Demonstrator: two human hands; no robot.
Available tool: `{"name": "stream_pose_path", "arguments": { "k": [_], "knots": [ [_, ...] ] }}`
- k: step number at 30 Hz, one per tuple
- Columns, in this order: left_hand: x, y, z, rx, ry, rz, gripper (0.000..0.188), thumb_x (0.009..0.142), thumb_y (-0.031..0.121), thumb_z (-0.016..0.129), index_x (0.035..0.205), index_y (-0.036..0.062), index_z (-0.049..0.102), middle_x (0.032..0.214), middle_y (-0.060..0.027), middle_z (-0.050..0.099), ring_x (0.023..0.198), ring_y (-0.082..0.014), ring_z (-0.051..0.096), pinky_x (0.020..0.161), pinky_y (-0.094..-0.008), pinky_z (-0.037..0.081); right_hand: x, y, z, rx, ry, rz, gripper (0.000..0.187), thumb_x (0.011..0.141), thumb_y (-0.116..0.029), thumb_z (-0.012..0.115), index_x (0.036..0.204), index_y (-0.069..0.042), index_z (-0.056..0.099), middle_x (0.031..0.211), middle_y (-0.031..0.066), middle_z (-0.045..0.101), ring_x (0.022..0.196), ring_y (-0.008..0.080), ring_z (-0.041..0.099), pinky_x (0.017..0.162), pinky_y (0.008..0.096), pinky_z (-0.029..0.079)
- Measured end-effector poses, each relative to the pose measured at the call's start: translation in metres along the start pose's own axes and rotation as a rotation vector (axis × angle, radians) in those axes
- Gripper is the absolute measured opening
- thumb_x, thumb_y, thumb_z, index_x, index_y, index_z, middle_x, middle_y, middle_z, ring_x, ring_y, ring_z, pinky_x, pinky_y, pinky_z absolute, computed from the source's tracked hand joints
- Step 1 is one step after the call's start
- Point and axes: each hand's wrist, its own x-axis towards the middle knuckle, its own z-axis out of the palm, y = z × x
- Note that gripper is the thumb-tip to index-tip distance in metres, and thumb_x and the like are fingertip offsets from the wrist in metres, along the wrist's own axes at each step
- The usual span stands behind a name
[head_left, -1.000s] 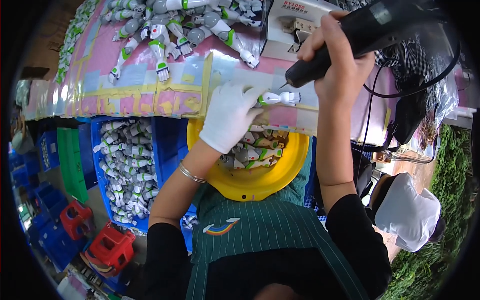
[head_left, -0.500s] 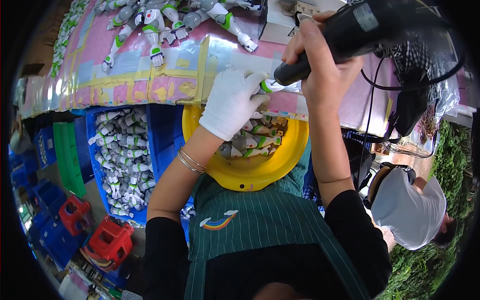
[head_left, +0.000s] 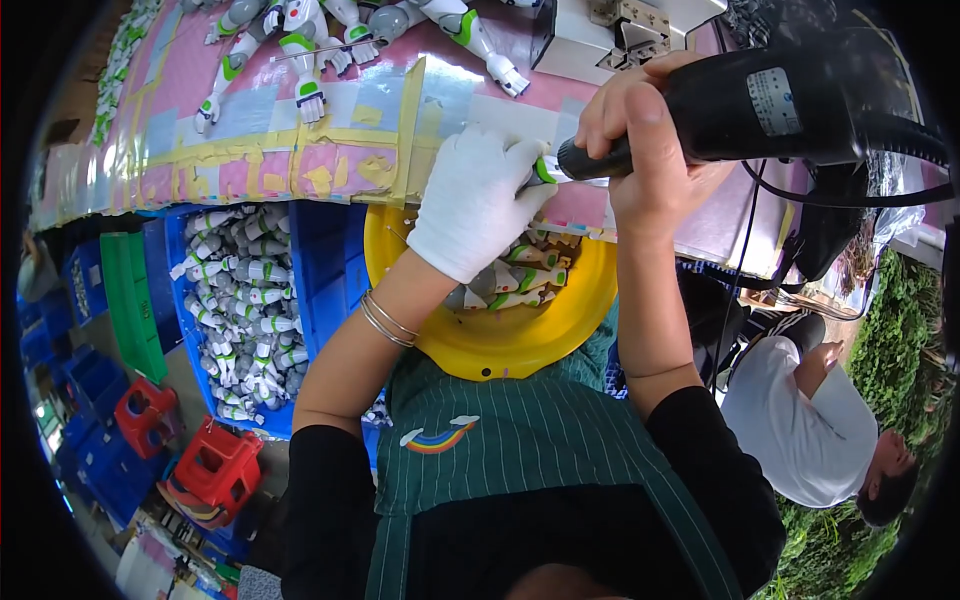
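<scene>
In a white glove, my left hand (head_left: pixel 472 205) pinches a small white, green and grey toy limb part (head_left: pixel 545 171) above the near edge of the table. My bare right hand (head_left: pixel 652 150) is wrapped around a black electric screwdriver (head_left: pixel 715 105). Its nose points left at the toy part; whether the tip sits in a screw is too small to tell. Below the hands, a yellow basin (head_left: pixel 490 362) rests against my apron, with several toy limb parts (head_left: pixel 528 278) in it.
Left of the basin stands a blue crate (head_left: pixel 300 350) full of toy limbs. Assembled toy figures (head_left: pixel 310 60) lie on the taped table (head_left: pixel 340 175). A metal device (head_left: pixel 590 45) stands at the back. A black cable (head_left: pixel 745 230) hangs on the right, near a seated person (head_left: pixel 800 420).
The screwdriver has swung to a more level angle and shifted slightly right with my right hand. My left hand and the toy part have moved slightly right.
</scene>
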Motion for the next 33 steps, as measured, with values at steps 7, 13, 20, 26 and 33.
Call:
{"name": "stream_pose_path", "arguments": {
  "k": [7, 13, 20, 26, 33],
  "knots": [
    [0.005, 0.002, 0.0, 0.008, 0.013, 0.01, 0.029, 0.074, 0.025, 0.076, 0.097, 0.0094, 0.066, 0.082, -0.0103, 0.058, 0.083, -0.0315, 0.057, 0.073, -0.0434, 0.043, 0.001, -0.004, 0.002, -0.053, 0.092, -0.015, 0.016, 0.089, -0.006, 0.063, 0.097, 0.004, 0.053, 0.057, 0.0079, 0.051, 0.044, 0.0158, 0.049, 0.047, 0.0293, 0.045],
    [0.003, 0.002, -0.003, 0.011, -0.048, 0.004, 0.033, 0.073, 0.019, 0.076, 0.103, 0.0079, 0.066, 0.084, -0.0123, 0.059, 0.086, -0.0347, 0.056, 0.074, -0.047, 0.044, -0.012, 0.014, 0.004, -0.147, 0.31, 0.078, 0.019, 0.083, 0.006, 0.07, 0.097, 0.0, 0.059, 0.075, 0.0007, 0.061, 0.06, 0.0077, 0.057, 0.055, 0.0232, 0.047],
    [-0.015, 0.012, -0.015, -0.027, -0.17, -0.027, 0.038, 0.072, 0.02, 0.078, 0.103, 0.0047, 0.065, 0.087, -0.0115, 0.059, 0.086, -0.0337, 0.055, 0.076, -0.0457, 0.043, -0.006, -0.028, 0.001, 0.03, 0.205, 0.255, 0.024, 0.081, 0.002, 0.071, 0.101, 0.0, 0.058, 0.068, 0.0007, 0.062, 0.053, 0.0072, 0.057, 0.051, 0.0224, 0.044],
    [-0.032, 0.016, -0.049, -0.051, -0.323, -0.025, 0.048, 0.069, 0.024, 0.079, 0.11, 0.0035, 0.065, 0.104, -0.0151, 0.06, 0.1, -0.0361, 0.055, 0.089, -0.0438, 0.045, 0.024, -0.044, -0.011, -0.026, 0.249, 0.173, 0.022, 0.085, 0.0, 0.065, 0.105, 0.003, 0.055, 0.061, 0.0046, 0.059, 0.047, 0.0123, 0.054, 0.049, 0.0261, 0.043],
    [0.046, -0.016, -0.06, 0.2, 0.019, 0.183, 0.037, 0.075, 0.014, 0.073, 0.11, 0.0042, 0.064, 0.115, -0.0162, 0.061, 0.11, -0.0374, 0.055, 0.097, -0.0461, 0.043, 0.029, -0.033, -0.049, -0.4, 0.341, 0.122, 0.022, 0.081, -0.005, 0.073, 0.097, -0.001, 0.059, 0.06, 0.0013, 0.056, 0.05, 0.0087, 0.054, 0.051, 0.0257, 0.044]
  ]
}}
